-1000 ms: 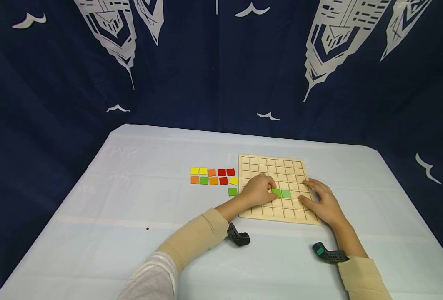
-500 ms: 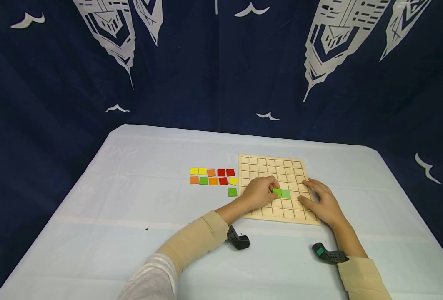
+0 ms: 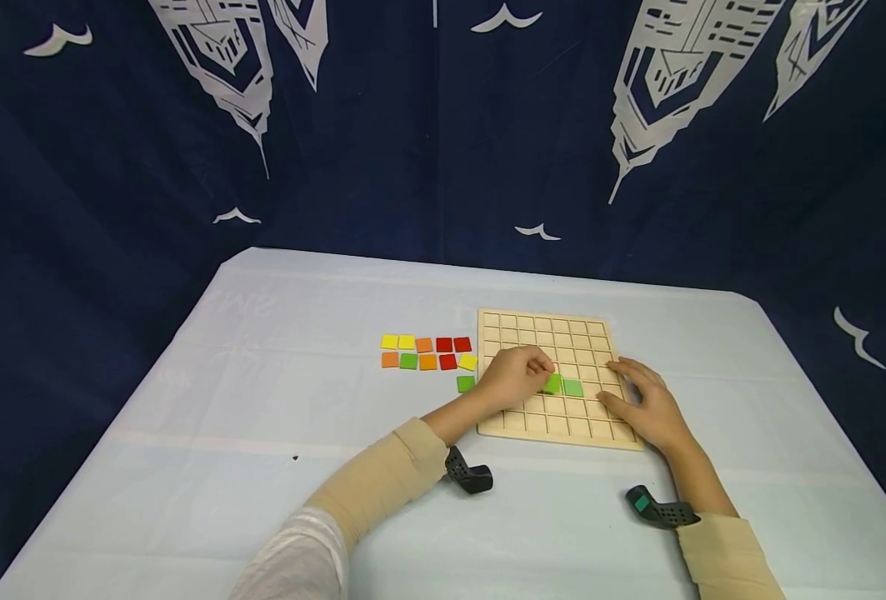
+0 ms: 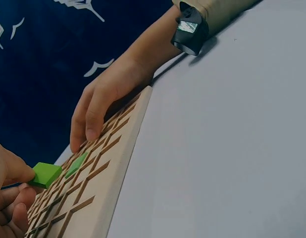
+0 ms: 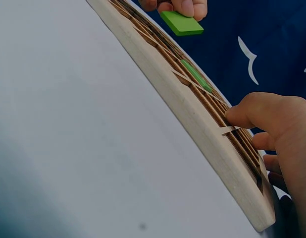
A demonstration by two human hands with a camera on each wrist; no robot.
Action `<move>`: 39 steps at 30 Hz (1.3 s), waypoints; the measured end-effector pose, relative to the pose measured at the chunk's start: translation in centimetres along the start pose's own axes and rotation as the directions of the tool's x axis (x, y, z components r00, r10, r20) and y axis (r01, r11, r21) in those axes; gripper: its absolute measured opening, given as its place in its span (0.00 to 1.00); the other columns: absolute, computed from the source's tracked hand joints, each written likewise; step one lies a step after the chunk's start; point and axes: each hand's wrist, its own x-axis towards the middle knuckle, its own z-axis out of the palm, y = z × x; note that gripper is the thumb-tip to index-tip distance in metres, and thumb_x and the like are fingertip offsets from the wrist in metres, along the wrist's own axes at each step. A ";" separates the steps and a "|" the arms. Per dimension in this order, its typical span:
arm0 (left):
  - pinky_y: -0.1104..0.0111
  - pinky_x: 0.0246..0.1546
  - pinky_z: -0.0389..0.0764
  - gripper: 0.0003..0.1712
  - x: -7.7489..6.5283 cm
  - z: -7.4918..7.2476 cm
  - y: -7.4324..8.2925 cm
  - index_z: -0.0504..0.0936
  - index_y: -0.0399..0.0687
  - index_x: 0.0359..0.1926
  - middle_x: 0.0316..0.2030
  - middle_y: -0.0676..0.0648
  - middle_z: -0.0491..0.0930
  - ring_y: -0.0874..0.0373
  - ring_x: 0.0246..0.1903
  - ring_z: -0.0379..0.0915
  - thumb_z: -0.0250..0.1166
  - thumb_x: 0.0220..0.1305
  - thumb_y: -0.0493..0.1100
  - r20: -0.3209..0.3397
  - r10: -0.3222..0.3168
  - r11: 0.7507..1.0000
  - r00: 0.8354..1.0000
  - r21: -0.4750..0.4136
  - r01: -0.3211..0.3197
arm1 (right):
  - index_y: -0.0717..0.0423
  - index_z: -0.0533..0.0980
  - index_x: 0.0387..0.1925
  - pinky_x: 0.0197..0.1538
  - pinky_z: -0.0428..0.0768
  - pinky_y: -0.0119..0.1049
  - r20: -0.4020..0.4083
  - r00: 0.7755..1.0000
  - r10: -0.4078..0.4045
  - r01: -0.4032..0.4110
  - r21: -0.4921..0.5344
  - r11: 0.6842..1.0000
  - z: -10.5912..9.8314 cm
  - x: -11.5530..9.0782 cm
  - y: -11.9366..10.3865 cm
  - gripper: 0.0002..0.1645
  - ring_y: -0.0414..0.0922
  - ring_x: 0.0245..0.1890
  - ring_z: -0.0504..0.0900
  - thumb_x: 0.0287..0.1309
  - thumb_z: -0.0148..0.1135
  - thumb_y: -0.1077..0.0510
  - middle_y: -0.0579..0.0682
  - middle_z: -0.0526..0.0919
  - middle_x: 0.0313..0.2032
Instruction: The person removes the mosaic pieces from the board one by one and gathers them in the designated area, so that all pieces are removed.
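My left hand (image 3: pixel 516 375) pinches a bright green square tile (image 4: pixel 46 174) between thumb and fingers, held above the wooden grid board (image 3: pixel 521 425). In the right wrist view the pinched tile stands clear of the grooves. A second, paler green tile (image 3: pixel 573 388) lies in a cell of the board just to the right of it. My right hand (image 3: pixel 648 408) rests at the board's right edge, thumb on the grid and fingers spread along the side, holding no tile.
Left of the board, two rows of yellow, orange, red and green tiles (image 3: pixel 427 362) lie on the white table (image 3: pixel 262 500). A single green tile (image 3: pixel 466 384) lies below them, near the board's left edge. A dark blue patterned curtain (image 3: pixel 443 150) hangs behind the table.
The green tile, earlier low on the board beside the paler one, is now lifted slightly in my left hand, which has shifted a little left. My right hand stays in place.
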 end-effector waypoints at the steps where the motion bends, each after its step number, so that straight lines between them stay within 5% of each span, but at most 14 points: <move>1: 0.78 0.35 0.74 0.03 -0.1 -0.1 0.0 0.83 0.44 0.38 0.31 0.54 0.80 0.68 0.32 0.74 0.63 0.66 0.37 -0.001 -0.004 1.000 1.000 -0.006 0.004 | 0.64 0.66 0.66 0.62 0.52 0.70 -0.002 1.000 -0.002 0.002 0.000 1.000 0.0 0.0 0.1 0.39 0.68 0.69 0.51 0.61 0.64 0.46 0.67 0.59 0.69; 19: 0.75 0.35 0.75 0.03 -2.2 -2.7 -1.2 0.83 0.43 0.37 0.30 0.53 0.80 0.65 0.31 0.74 0.64 0.65 0.37 -0.019 -0.056 0.996 0.998 -0.070 0.055 | 0.65 0.66 0.66 0.61 0.52 0.72 -0.007 1.000 -0.012 0.012 0.014 1.000 0.4 -0.2 0.4 0.39 0.69 0.68 0.51 0.61 0.64 0.46 0.68 0.59 0.69; 39: 0.74 0.33 0.76 0.02 -3.8 -5.0 -2.4 0.83 0.44 0.36 0.30 0.53 0.79 0.64 0.30 0.74 0.64 0.64 0.37 -0.049 -0.097 0.995 0.994 -0.039 0.095 | 0.64 0.66 0.66 0.62 0.52 0.70 0.001 1.000 -0.008 0.008 0.008 1.000 0.1 0.0 0.1 0.39 0.69 0.69 0.51 0.61 0.64 0.47 0.67 0.59 0.69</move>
